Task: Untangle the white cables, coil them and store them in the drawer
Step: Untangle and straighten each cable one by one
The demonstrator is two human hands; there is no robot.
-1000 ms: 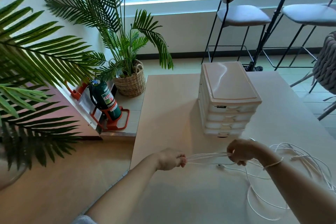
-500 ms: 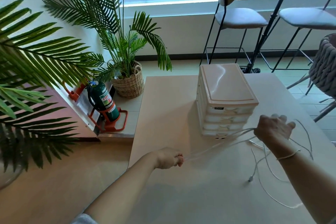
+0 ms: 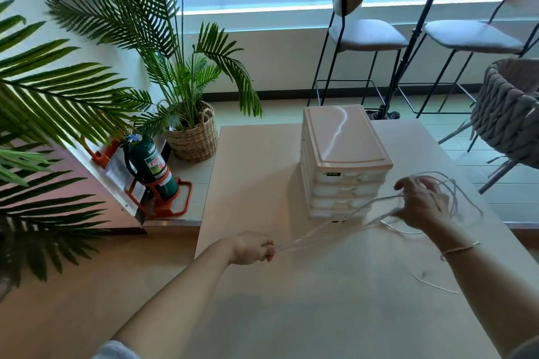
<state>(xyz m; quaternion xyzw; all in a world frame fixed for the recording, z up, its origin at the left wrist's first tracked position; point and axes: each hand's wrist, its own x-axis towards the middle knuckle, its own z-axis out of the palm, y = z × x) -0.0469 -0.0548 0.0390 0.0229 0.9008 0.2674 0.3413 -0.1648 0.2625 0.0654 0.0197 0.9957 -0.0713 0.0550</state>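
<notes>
Two hands stretch the white cables [image 3: 335, 220] taut above the table [image 3: 320, 300]: the left hand [image 3: 253, 248] pinches one end, the right hand [image 3: 423, 204] grips gathered loops. The strands run left-right, just before the closed drawer unit [image 3: 344, 160], nearer the right hand.

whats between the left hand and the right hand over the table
In the head view, strands of the white cables stretch from the left hand to the right hand, passing in front of the drawer unit above the bare table.
</notes>
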